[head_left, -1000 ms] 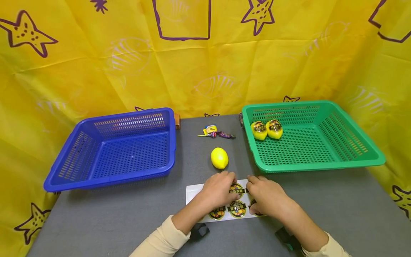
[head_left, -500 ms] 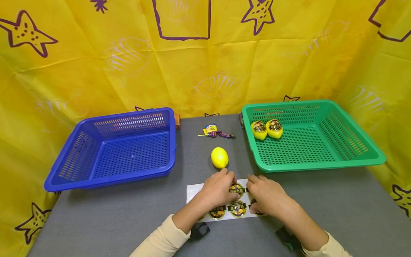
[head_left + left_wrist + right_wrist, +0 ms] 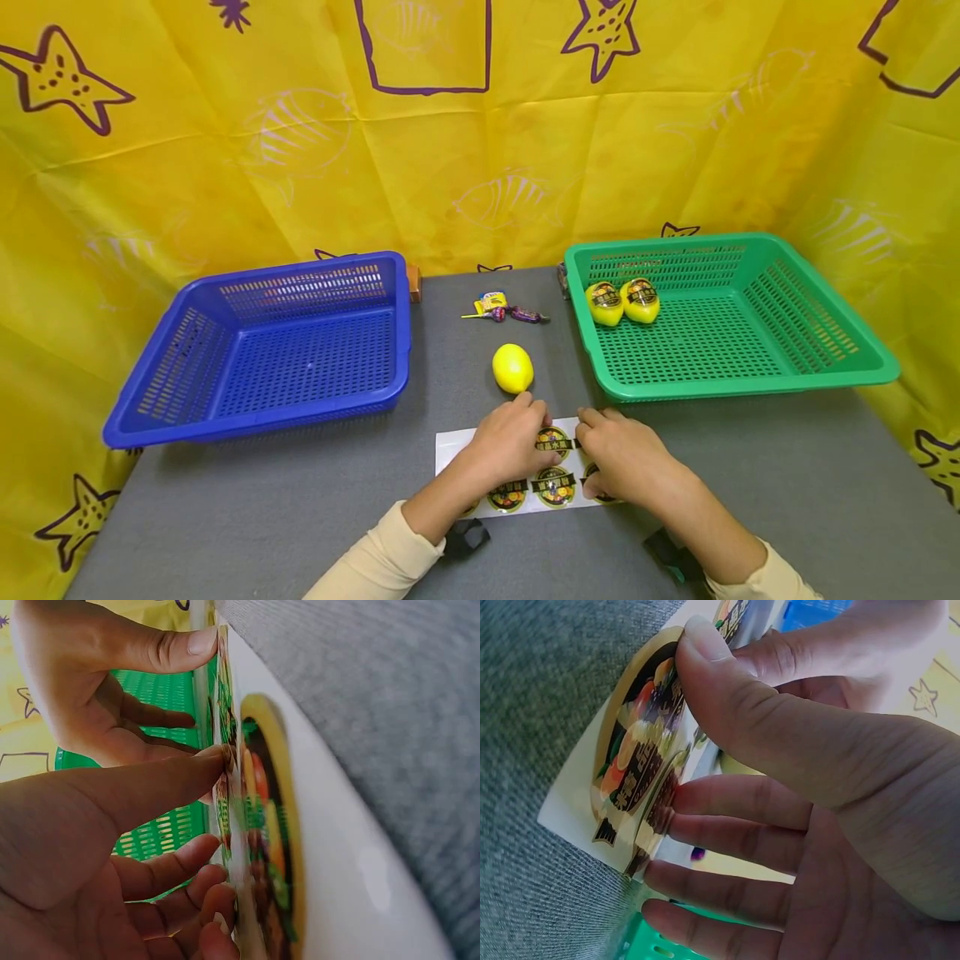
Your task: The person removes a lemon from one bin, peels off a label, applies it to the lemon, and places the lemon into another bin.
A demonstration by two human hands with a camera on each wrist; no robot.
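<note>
Left hand: the left hand lies on the sticker sheet near the desk's front edge; in the left wrist view its thumb and fingers curl in and pinch at the edge of a sticker; the sheet there looks lifted off the desk

Right hand: the right hand rests on the right end of the same sheet, just beside the left hand; in the right wrist view its thumb presses on a round sticker while the fingers curl under the sheet's edge, grasping it

Sticker sheet: white strip with round gold-rimmed fruit stickers; flat along the front edge of the desk, midway between left and right; partly covered by both hands

Lemon: a bare lemon sits on the desk just behind the hands, between the two baskets, apart from the sheet

Green basket: the green basket stands at the right side of the desk; two labelled lemons lie touching each other in its back left corner

Blue basket: the blue basket stands at the left side of the desk

Sweets: wrapped sweets lie near the back edge, between the baskets

Backdrop: yellow cloth with purple stars behind and beside the desk
</note>
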